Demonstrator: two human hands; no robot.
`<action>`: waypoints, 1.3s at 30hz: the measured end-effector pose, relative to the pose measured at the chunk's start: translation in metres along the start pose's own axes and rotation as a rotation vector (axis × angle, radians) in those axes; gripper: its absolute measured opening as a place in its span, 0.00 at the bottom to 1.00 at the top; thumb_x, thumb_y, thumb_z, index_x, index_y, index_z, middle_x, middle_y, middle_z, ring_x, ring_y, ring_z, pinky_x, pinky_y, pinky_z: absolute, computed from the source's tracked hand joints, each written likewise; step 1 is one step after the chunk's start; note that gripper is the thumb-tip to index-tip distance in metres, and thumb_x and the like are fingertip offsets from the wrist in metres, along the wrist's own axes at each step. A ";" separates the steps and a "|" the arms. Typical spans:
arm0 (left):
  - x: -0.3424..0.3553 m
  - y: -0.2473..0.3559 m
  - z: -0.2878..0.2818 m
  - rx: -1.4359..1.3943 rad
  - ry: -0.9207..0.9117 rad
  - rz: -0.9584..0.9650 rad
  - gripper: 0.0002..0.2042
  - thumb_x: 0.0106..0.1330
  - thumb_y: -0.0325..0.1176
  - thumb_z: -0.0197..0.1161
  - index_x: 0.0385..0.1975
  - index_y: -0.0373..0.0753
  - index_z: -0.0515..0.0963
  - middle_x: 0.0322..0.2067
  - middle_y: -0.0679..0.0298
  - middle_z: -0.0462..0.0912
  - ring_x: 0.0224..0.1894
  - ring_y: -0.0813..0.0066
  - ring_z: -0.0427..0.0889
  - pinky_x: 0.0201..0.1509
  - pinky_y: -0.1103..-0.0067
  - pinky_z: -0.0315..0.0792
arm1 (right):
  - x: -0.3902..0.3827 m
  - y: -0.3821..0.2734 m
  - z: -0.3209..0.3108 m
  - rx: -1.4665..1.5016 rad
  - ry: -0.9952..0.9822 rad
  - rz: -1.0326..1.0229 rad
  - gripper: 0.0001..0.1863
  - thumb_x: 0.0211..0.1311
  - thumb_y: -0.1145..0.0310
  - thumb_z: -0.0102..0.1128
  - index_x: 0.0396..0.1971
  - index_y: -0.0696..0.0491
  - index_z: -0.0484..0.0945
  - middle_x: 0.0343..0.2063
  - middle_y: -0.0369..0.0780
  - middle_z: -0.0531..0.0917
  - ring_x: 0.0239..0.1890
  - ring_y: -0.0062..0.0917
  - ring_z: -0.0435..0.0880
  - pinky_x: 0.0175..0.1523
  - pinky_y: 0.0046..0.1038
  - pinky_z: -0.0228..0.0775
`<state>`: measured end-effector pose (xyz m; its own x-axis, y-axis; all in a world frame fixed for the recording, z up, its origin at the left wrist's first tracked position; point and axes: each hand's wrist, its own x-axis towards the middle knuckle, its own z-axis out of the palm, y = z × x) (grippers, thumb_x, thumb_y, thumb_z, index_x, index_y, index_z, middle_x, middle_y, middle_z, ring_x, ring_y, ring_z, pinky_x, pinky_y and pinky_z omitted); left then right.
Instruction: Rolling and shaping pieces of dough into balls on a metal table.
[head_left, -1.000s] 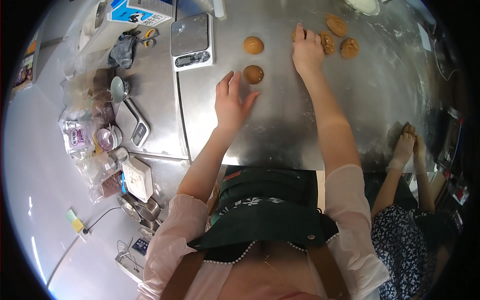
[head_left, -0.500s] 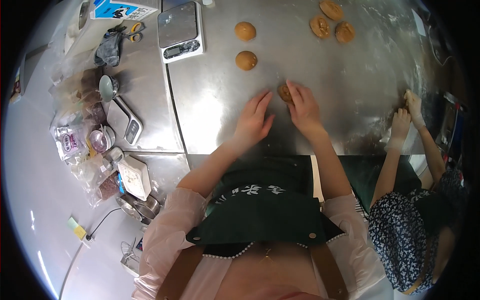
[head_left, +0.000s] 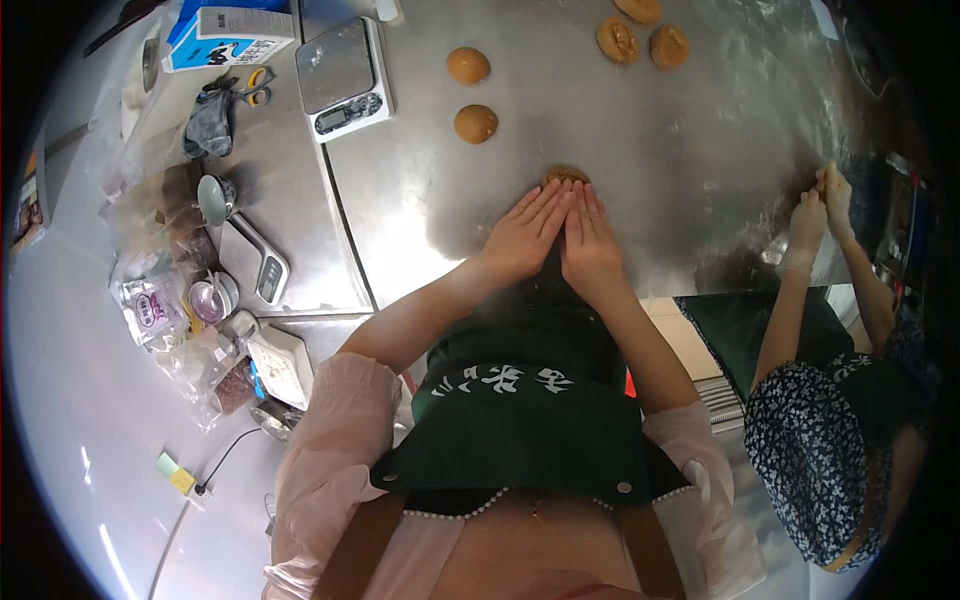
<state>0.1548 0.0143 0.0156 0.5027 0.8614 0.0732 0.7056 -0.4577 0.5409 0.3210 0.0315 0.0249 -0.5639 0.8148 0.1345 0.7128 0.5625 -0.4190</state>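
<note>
- The left hand (head_left: 522, 238) and the right hand (head_left: 590, 243) lie flat, side by side, palms down on the steel table (head_left: 720, 160), fingers stretched out and touching along their inner edges; neither grasps anything.
- Under the fingertips sits a small piece of brown dough (head_left: 565, 176); only its far, rounded edge shows, and it rests on the table just ahead of the person's apron.
- The table is brushed metal, dull and smeared, with a pale floury haze.
- Farther off, slightly left, two smooth dough balls (head_left: 475, 123), tan and domed, stand apart from each other.
- At the far edge, to the right, three more creased dough lumps (head_left: 619, 40) sit close together.
- A flat digital scale (head_left: 343, 76) with a shiny square plate lies to the far left; a second scale (head_left: 254, 262) sits nearer, among crinkled plastic bags and small bowls.
- At the right, another person's hands (head_left: 822, 200), one in a thin pale glove, meet at the table's edge.
</note>
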 end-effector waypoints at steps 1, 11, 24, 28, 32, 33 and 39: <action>0.002 0.002 0.001 -0.012 0.005 -0.030 0.33 0.53 0.23 0.53 0.63 0.24 0.58 0.64 0.43 0.61 0.69 0.51 0.59 0.70 0.61 0.53 | 0.002 0.000 -0.002 -0.001 -0.002 0.005 0.29 0.52 0.76 0.52 0.56 0.71 0.64 0.58 0.56 0.70 0.63 0.47 0.67 0.67 0.41 0.59; 0.010 0.012 -0.012 -0.138 -0.104 -0.159 0.32 0.55 0.22 0.50 0.64 0.23 0.55 0.64 0.40 0.58 0.69 0.49 0.55 0.71 0.61 0.51 | 0.009 0.013 -0.010 0.145 -0.114 0.027 0.31 0.50 0.75 0.53 0.57 0.72 0.63 0.59 0.56 0.68 0.63 0.48 0.66 0.69 0.42 0.56; 0.018 0.005 -0.005 -0.114 -0.036 -0.163 0.34 0.55 0.21 0.50 0.64 0.21 0.51 0.64 0.39 0.57 0.69 0.45 0.56 0.71 0.61 0.51 | 0.015 0.014 0.002 0.052 -0.165 0.029 0.34 0.53 0.72 0.52 0.61 0.71 0.59 0.64 0.55 0.61 0.69 0.43 0.57 0.72 0.41 0.47; 0.009 0.015 -0.009 -0.057 -0.011 -0.166 0.32 0.57 0.24 0.50 0.64 0.23 0.53 0.64 0.43 0.60 0.69 0.52 0.58 0.71 0.63 0.51 | 0.007 -0.003 -0.005 0.086 -0.094 0.049 0.32 0.54 0.71 0.52 0.59 0.71 0.61 0.62 0.56 0.66 0.66 0.44 0.62 0.71 0.41 0.51; 0.010 0.013 -0.004 -0.035 0.037 -0.163 0.32 0.57 0.24 0.51 0.64 0.23 0.54 0.65 0.43 0.60 0.68 0.52 0.58 0.71 0.63 0.52 | 0.000 -0.003 0.001 -0.008 -0.033 0.000 0.32 0.53 0.70 0.56 0.57 0.70 0.64 0.59 0.55 0.69 0.64 0.43 0.66 0.69 0.40 0.55; 0.008 0.014 -0.005 -0.031 0.037 -0.159 0.32 0.57 0.24 0.51 0.64 0.23 0.54 0.65 0.43 0.60 0.68 0.52 0.58 0.71 0.63 0.52 | 0.001 -0.002 0.001 0.000 -0.037 0.001 0.32 0.53 0.70 0.56 0.57 0.70 0.64 0.59 0.55 0.69 0.64 0.43 0.66 0.69 0.40 0.55; 0.017 0.016 -0.017 -0.149 -0.015 -0.224 0.32 0.58 0.25 0.50 0.65 0.24 0.53 0.66 0.44 0.58 0.70 0.53 0.55 0.72 0.64 0.50 | 0.018 0.001 -0.011 0.091 -0.033 0.059 0.33 0.55 0.67 0.54 0.59 0.69 0.63 0.61 0.55 0.66 0.66 0.44 0.63 0.70 0.40 0.52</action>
<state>0.1658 0.0254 0.0394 0.3505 0.9337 -0.0737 0.7191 -0.2178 0.6599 0.3163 0.0483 0.0371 -0.5370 0.8399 0.0780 0.7048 0.4976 -0.5056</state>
